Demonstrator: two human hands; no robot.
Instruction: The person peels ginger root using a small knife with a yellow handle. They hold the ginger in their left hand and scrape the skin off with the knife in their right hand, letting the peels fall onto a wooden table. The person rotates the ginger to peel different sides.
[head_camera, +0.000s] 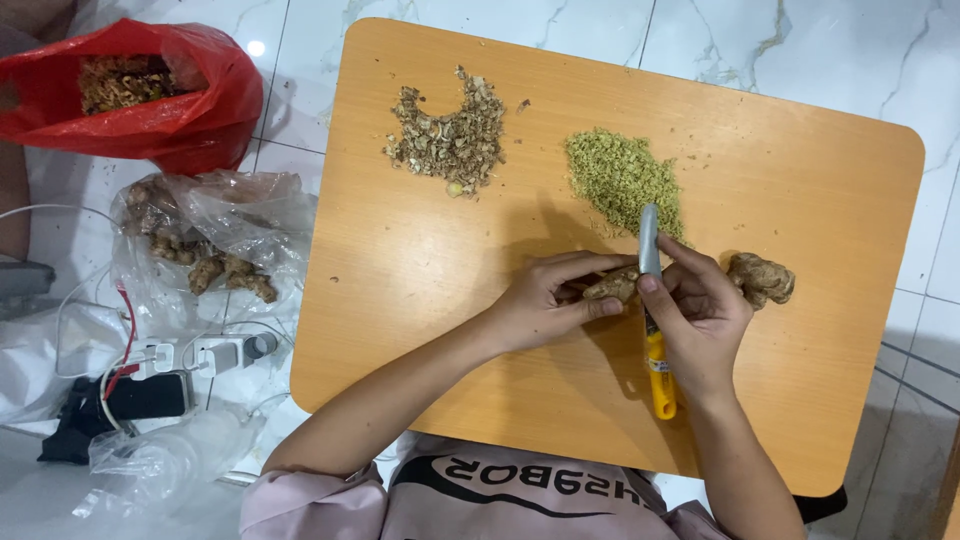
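Peeling step in hand, judging by the grip. Right hand (700, 310) closed around a knife (652, 300) with a yellow handle, blade pointing away past the fingertips, thumb pressed near the blade's base. Left hand (545, 300) curled shut on a piece of ginger (612, 285), pinched between thumb and fingers, touching the blade's side. Next move, probably: a light scrape along the skin, edge kept clear of the left thumb, root turned between strokes. Just beyond the right fingers, a second knobbly root (762, 278) on the wooden board (800, 180). Farther out, a heap of fine mince (625, 180), then brown peelings (450, 135).
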